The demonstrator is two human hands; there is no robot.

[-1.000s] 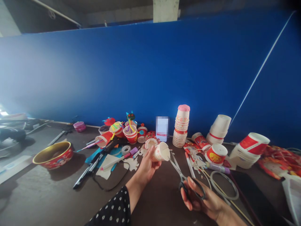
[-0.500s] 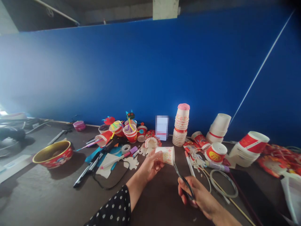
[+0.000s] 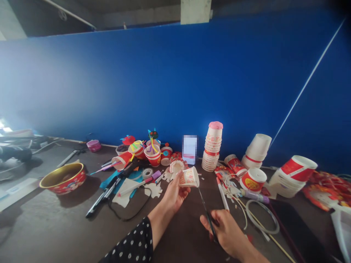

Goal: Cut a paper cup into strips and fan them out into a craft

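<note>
My left hand (image 3: 175,193) grips a small white paper cup (image 3: 189,177) with a red and orange print, tipped on its side with one end facing right. In my right hand (image 3: 222,228) is a pair of scissors (image 3: 210,224) with dark handles, my fingers closed round the loops. The blades point up and away, and their tips meet the cup's right edge. Whether the tips are inside or just beside that edge I cannot tell. Behind the held cup lies a white paper piece with a cut, scalloped edge (image 3: 177,167).
A tall stack of paper cups (image 3: 211,153) stands behind, beside a blue wall (image 3: 164,84). Red and white cups (image 3: 252,180) and a coiled clear ring (image 3: 262,216) lie to the right. At left are a gold-lined red bowl (image 3: 64,179), markers (image 3: 137,185) and decorated cups (image 3: 153,155).
The cup has turned in my left hand, first so its printed side showed more, then slightly back. My right hand has rolled over, bringing the scissors edge-on with their tips at the cup's edge.
</note>
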